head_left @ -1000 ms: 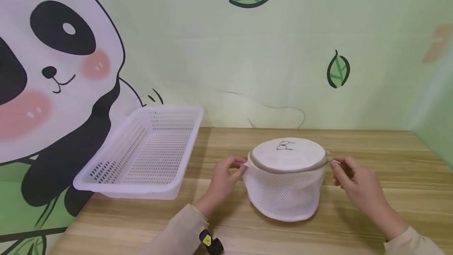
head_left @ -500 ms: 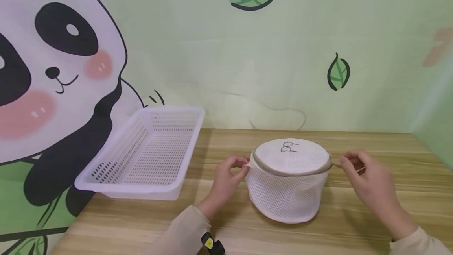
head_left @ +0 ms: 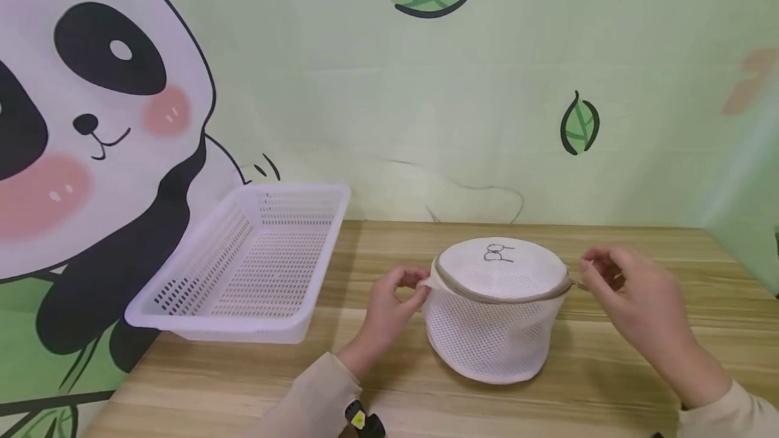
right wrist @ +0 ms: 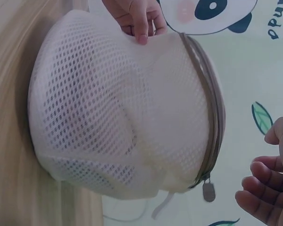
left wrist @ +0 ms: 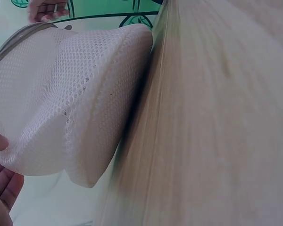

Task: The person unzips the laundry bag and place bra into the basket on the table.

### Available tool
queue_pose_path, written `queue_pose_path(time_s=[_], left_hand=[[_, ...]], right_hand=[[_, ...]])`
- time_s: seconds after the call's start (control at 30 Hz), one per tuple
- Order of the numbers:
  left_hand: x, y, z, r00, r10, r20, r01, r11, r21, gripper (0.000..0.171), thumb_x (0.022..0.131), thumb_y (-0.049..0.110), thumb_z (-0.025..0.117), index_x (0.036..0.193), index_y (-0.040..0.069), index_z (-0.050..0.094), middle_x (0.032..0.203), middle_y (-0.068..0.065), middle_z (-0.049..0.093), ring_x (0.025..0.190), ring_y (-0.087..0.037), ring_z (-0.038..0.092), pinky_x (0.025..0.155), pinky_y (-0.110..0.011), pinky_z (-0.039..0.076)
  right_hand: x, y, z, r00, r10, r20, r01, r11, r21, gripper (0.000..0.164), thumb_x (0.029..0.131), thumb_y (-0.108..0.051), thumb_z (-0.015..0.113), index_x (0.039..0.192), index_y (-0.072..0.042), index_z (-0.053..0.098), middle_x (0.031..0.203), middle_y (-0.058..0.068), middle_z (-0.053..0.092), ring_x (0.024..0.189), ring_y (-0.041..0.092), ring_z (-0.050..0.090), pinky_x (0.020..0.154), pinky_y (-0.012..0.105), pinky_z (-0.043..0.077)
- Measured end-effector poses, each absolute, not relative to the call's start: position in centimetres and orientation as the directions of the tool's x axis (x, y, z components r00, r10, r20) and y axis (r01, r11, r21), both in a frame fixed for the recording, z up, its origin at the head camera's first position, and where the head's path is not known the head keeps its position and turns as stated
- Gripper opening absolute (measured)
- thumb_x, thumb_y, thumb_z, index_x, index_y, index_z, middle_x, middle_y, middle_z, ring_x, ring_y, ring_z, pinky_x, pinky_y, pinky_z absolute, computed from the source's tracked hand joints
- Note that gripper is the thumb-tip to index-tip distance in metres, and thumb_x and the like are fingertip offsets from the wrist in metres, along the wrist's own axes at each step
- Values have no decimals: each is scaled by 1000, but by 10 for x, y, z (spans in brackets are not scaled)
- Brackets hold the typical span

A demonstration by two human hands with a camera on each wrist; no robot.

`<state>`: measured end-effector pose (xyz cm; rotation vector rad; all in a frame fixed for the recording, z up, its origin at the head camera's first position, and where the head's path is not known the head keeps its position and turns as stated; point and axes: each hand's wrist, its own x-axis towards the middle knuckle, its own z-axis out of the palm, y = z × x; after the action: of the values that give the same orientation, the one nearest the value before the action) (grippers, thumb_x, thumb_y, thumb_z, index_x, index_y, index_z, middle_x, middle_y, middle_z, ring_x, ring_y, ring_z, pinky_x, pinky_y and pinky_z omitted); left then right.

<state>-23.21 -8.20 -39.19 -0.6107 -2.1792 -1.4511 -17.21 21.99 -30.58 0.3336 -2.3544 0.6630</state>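
Note:
A white mesh laundry bag [head_left: 489, 340] stands upright on the table, its flat round top bearing a small dark line drawing. A grey-brown zipper [right wrist: 205, 89] runs round the top edge. My left hand [head_left: 392, 306] pinches the bag's upper left side between thumb and fingers. At the other side my right hand [head_left: 639, 306] is just off the rim, its fingers loosely bent with nothing between them. The right wrist view shows the zipper pull [right wrist: 208, 190] hanging free, a gap away from those fingers. A pale fabric tab [right wrist: 163, 205] sticks out beside it.
A white perforated plastic basket [head_left: 322, 276] sits left of the bag on the wooden table [head_left: 389, 384]. Behind the table rises a green wall [head_left: 365, 100] printed with a panda and leaves. A black band [head_left: 365, 419] is at the left sleeve.
My right hand first drew rightward from the rim while pinching there, and the bag shifted slightly right. Now that hand has let go and lifted a little. The left hand keeps its pinch.

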Motion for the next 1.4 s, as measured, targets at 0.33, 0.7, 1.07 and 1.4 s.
queue_pose_path(time_s=[0.33, 0.7, 1.07, 1.4], left_hand=[[-232, -79, -389, -816, 127, 564, 572, 321, 755, 24, 79, 0, 73, 102, -1, 66, 96, -14, 69, 84, -23, 65, 78, -31, 55], [-229, -76, -384, -812, 127, 570, 578, 309, 755, 25, 78, -1, 74, 101, -1, 65, 96, -13, 67, 84, -22, 63, 76, -24, 54], [-226, -74, -386, -806, 121, 579, 587, 290, 756, 24, 79, 0, 74, 101, 0, 65, 96, -13, 66, 83, -23, 63, 75, -23, 54], [-223, -72, -386, -804, 123, 582, 589, 292, 753, 23, 79, 0, 74, 100, 1, 66, 96, -13, 66, 84, -23, 62, 75, -28, 55]], right_hand=[[-171, 197, -291, -688, -191, 700, -495, 829, -261, 8, 80, -8, 69, 88, -7, 67, 74, -3, 60, 66, 0, 49, 59, 8, 43], [-166, 169, -287, -650, -336, 681, -609, 767, -203, 20, 71, -11, 79, 87, -15, 67, 82, -7, 61, 73, 11, 62, 58, 21, 55], [-167, 152, -285, -599, -470, 649, -641, 766, -37, 20, 69, -17, 78, 83, -15, 64, 80, -7, 56, 71, 7, 57, 57, 22, 50], [-166, 144, -287, -628, -504, 593, -638, 770, -21, 21, 71, -18, 81, 83, -15, 64, 83, -4, 56, 77, 11, 56, 60, 25, 51]])
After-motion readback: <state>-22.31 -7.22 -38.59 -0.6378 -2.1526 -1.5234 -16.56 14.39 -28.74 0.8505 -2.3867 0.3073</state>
